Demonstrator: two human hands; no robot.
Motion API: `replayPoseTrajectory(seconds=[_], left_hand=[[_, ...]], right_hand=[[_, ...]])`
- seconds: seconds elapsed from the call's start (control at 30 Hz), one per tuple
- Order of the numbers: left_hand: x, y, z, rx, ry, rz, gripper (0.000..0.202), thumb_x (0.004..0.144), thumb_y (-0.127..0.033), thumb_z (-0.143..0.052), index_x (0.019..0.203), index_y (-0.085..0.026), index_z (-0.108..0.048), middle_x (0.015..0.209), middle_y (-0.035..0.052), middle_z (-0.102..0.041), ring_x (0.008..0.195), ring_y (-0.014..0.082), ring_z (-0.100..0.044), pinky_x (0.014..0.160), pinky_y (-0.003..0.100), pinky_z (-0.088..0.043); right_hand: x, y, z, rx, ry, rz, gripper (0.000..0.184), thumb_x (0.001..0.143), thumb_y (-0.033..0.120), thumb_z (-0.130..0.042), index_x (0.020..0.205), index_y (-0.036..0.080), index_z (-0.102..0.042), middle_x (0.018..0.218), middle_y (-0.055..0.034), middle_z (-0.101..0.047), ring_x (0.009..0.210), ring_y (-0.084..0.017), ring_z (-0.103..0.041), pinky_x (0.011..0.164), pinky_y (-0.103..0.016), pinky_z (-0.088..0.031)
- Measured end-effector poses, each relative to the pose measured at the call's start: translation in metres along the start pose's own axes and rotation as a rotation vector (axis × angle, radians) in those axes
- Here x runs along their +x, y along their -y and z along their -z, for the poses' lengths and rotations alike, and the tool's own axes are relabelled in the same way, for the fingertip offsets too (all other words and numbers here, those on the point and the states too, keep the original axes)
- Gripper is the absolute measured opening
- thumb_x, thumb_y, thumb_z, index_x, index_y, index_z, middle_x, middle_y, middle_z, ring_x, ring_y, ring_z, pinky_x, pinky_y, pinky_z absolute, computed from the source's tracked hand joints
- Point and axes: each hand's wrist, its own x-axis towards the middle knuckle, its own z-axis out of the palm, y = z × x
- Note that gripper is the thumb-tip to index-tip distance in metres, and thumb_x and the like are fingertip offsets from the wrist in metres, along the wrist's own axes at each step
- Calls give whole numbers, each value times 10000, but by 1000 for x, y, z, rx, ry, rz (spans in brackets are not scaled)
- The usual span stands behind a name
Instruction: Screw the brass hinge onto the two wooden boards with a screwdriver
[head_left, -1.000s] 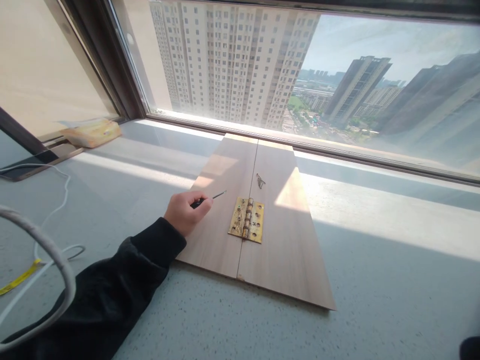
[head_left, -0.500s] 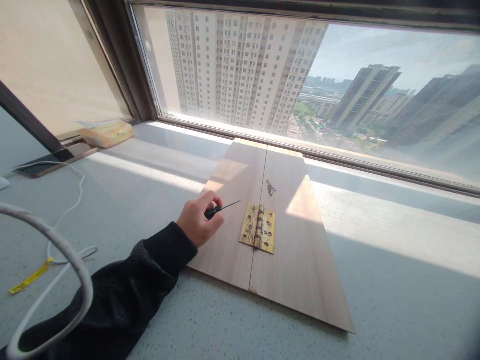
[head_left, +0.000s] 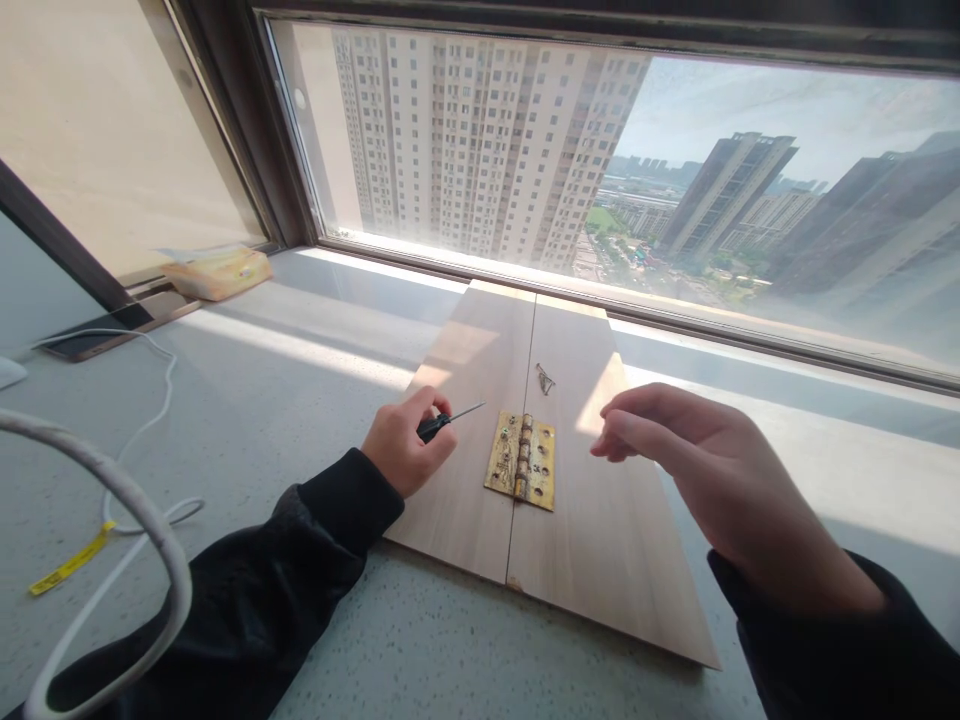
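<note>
My left hand (head_left: 409, 440) is closed around the black handle of a small screwdriver (head_left: 433, 427). Its thin metal shaft points right, towards a worn brass hinge (head_left: 520, 462), without touching it. The hinge lies opened flat across the seam between two pale wooden boards (head_left: 600, 560). Some holes show in its right leaf. Beyond it, a few screws (head_left: 544, 379) lie in a small heap on the right board. To the right of the hinge hovers my right hand (head_left: 697, 465), its fingers bent and fingertips drawn together, with nothing visible between them.
The boards rest on a speckled pale sill (head_left: 352, 650) against a large window (head_left: 480, 150). At left are a white cable (head_left: 161, 400) with a yellow tag (head_left: 71, 560), a phone (head_left: 97, 345) and a yellow packet (head_left: 217, 272). A thick pale loop (head_left: 161, 540) crosses the near left.
My right hand has come into view from the right and is now over the right board. The left hand keeps the screwdriver in nearly the same place. The view has shifted slightly.
</note>
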Motion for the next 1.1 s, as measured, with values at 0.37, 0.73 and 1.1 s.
replayPoseTrajectory(seconds=[0.37, 0.73, 1.1], left_hand=[[1, 3, -3, -32, -32, 12, 80, 719, -239, -503, 769, -180, -524, 464, -78, -414, 428, 80, -394, 504, 205, -338], [1, 3, -4, -37, -11, 13, 85, 707, -246, -514, 758, -180, -528, 485, -67, -442, 450, 85, -407, 516, 213, -340], [1, 2, -3, -59, -6, 15, 84, 684, -242, -532, 744, -183, -531, 479, -70, -435, 447, 79, -398, 511, 208, -330]], right_hand=[[68, -55, -62, -233, 42, -187, 251, 869, 350, -537, 1010, 149, -588, 990, -48, -611, 847, -150, -594, 745, -350, -507], [1, 21, -47, -55, 359, 209, 205, 839, 364, -542, 884, 210, -670, 796, -29, -645, 698, -139, -596, 627, -287, -475], [-7, 33, -51, -273, 503, 281, 88, 785, 227, -551, 754, 204, -630, 623, 31, -594, 559, -98, -523, 518, -244, -389]])
